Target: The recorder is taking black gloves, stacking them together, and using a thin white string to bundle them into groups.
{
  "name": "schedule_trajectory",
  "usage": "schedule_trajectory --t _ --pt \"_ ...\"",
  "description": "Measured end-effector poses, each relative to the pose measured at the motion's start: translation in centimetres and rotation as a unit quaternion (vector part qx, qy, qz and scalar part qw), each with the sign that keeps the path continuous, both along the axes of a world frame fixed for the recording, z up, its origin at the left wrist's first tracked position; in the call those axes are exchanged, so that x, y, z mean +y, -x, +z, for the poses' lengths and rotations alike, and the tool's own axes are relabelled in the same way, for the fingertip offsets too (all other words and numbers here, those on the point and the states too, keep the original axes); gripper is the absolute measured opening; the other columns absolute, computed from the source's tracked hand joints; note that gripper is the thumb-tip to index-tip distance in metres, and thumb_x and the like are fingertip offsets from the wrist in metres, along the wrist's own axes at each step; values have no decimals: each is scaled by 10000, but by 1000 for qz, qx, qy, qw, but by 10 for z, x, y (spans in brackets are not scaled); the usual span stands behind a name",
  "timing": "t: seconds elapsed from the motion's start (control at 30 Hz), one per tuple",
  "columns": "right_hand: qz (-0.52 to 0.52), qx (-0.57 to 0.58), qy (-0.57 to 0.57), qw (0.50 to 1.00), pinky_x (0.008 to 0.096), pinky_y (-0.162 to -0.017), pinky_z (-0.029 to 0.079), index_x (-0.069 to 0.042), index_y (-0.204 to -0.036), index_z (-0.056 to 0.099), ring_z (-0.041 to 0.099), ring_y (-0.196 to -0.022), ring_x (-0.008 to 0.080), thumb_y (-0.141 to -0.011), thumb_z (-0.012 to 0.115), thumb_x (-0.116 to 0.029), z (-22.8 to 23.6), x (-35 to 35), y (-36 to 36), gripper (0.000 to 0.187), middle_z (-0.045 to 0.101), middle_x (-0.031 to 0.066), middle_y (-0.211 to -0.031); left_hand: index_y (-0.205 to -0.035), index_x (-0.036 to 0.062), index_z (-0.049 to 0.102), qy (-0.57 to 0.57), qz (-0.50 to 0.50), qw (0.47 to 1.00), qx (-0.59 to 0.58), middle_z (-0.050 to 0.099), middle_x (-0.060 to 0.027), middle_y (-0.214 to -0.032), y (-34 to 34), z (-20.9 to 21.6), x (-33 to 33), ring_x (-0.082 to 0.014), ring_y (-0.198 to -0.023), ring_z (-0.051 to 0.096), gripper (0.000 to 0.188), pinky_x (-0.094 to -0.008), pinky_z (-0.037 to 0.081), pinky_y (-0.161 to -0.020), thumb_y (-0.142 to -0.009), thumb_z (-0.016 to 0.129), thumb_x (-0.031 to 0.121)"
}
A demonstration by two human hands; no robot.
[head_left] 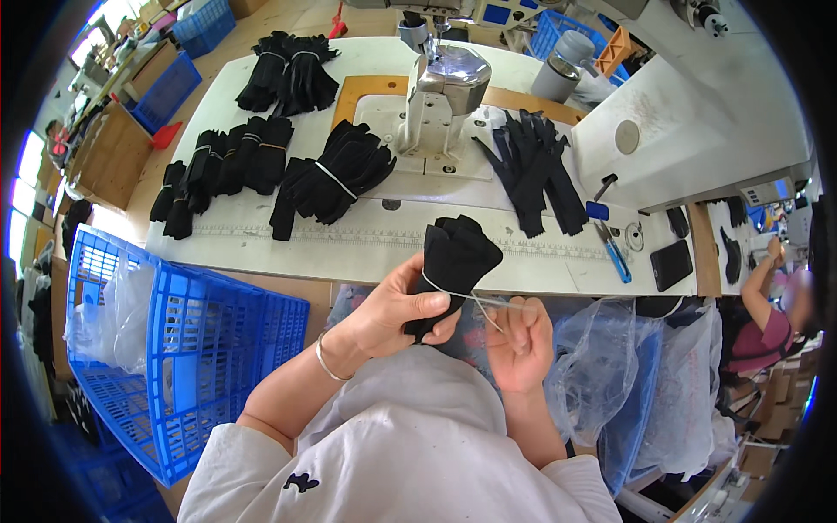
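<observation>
My left hand (384,315) is wrapped round a rolled bundle of black fabric pieces (460,253), held upright just off the table's front edge. A thin white band (478,299) circles the bundle and stretches out to the right. My right hand (521,344) pinches the band's far end between its fingers, apart from the fabric. Beyond the bundle lies another black fabric bundle (336,174) tied with white. Several loose black pieces (534,170) are fanned out right of the sewing machine (443,96).
Tied black bundles (231,161) line the table's left side, with more (288,71) behind. Blue-handled snips (615,253) and a black phone (671,264) lie at the right. A blue crate (227,336) stands left of me; clear plastic bags (602,357) hang right. A person (772,322) sits far right.
</observation>
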State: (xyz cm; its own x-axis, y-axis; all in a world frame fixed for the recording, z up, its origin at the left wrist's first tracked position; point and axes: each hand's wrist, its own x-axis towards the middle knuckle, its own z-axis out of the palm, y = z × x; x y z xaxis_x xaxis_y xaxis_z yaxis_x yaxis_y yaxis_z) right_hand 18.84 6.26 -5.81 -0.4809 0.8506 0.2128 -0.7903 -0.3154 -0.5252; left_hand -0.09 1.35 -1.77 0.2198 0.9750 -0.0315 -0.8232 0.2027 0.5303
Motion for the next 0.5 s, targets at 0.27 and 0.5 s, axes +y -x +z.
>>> schedule_trajectory --t 0.27,0.5 --pt "267 -73 107 955 405 -563 627 -195 -1541 129 489 -563 93 -841 484 -671 8 19 -10 918 566 82 -914 -1123 27 613 -195 65 796 569 646 -81 -987 13 12 1 -175 -871 610 337 -295 501 -671 -822 727 130" --pt "205 -453 -144 855 288 -617 547 -97 -1528 227 594 -611 141 -837 733 -367 65 12 -22 898 613 92 -871 -1079 47 582 -214 91 457 859 619 -100 -876 -2 21 -2 -314 -839 633 301 -388 503 -662 -821 694 152"
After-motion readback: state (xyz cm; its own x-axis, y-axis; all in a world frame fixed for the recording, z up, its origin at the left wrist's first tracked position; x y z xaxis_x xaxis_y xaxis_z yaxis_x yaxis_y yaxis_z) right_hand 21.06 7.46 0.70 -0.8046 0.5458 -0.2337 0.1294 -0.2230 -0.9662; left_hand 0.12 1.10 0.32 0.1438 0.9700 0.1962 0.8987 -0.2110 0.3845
